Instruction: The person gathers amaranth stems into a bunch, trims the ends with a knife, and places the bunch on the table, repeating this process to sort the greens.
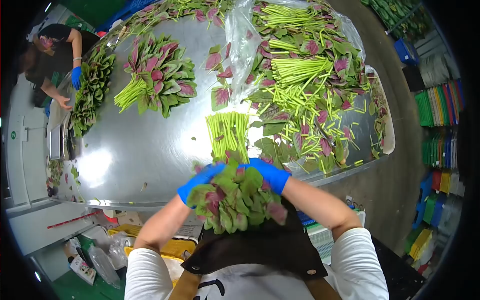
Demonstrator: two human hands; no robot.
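In blue gloves, my left hand (201, 183) and my right hand (269, 173) wrap around the two sides of a bunch of amaranth (232, 195) at the table's near edge. Its pale green stems (227, 136) point away from me over the steel, and its green and purple leaves hang toward my apron. Most of my fingers are hidden under the leaves. To the right of the bunch lie cut stem pieces (312, 117) and loose leaves. A second amaranth bunch (159, 82) lies farther off to the left.
A heap of amaranth (300, 70) on clear plastic (243, 45) covers the right side of the steel table (165, 130). A co-worker (55, 57) stands at the left end beside another bunch (92, 87). Colored crates (440, 105) line the right wall.
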